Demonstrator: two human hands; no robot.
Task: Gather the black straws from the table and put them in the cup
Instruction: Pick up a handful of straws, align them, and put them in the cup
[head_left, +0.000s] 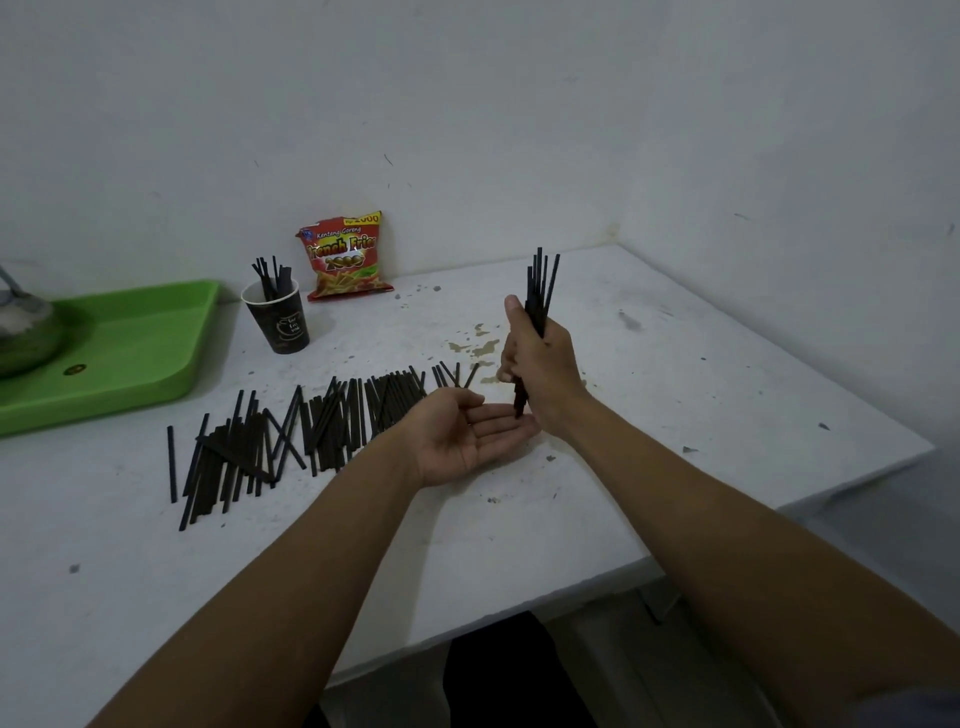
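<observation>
My right hand (543, 366) grips an upright bundle of several black straws (542, 283) above the white table. The bundle's lower ends rest on the fingers of my left hand (465, 434), which lies palm up and flat beneath them. Many more black straws (291, 434) lie spread in a loose row across the table to the left of my hands. A dark paper cup (279, 322) stands at the back left with several straws standing in it.
A red snack bag (345, 257) leans against the wall behind the cup. A green tray (130, 343) with a metal kettle (23, 332) sits at the far left. The white table (727, 364) ends at an edge on the right and front.
</observation>
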